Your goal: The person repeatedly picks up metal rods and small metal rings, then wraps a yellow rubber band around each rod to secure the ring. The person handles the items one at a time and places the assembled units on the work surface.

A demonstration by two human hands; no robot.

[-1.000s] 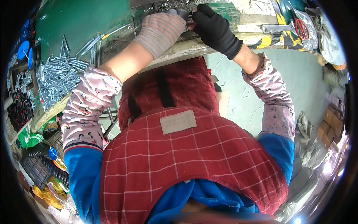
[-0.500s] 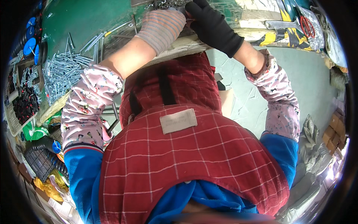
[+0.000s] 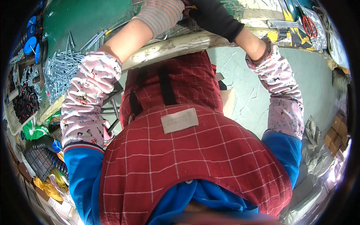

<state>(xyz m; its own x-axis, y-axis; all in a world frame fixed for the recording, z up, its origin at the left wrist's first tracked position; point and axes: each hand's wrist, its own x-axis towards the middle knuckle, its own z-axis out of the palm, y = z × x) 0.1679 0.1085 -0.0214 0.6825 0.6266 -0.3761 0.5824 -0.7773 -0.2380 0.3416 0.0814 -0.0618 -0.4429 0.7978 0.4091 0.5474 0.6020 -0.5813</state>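
Note:
My left hand (image 3: 161, 13), in a striped grey knit glove, and my right hand (image 3: 213, 17), in a black glove, meet over the green worktable (image 3: 86, 18) at the very top of the picture. A small pale piece (image 3: 189, 6) shows between them, but the fingers are cut off by the frame edge and the grip is hidden. Both forearms wear patterned pink sleeve covers over blue sleeves. A red checked apron (image 3: 187, 150) fills the middle of the view.
A heap of silver screws (image 3: 63, 67) lies on the table's left. Blue caps (image 3: 30, 43) and a tray of black parts (image 3: 24, 103) sit beyond it. A wrench (image 3: 285, 24) and red-handled scissors (image 3: 309, 26) lie at right. Cardboard boxes (image 3: 335, 129) stand on the floor.
Both hands have slid up to the top edge of the picture, so their fingers and the small metal part they held together are now mostly out of view.

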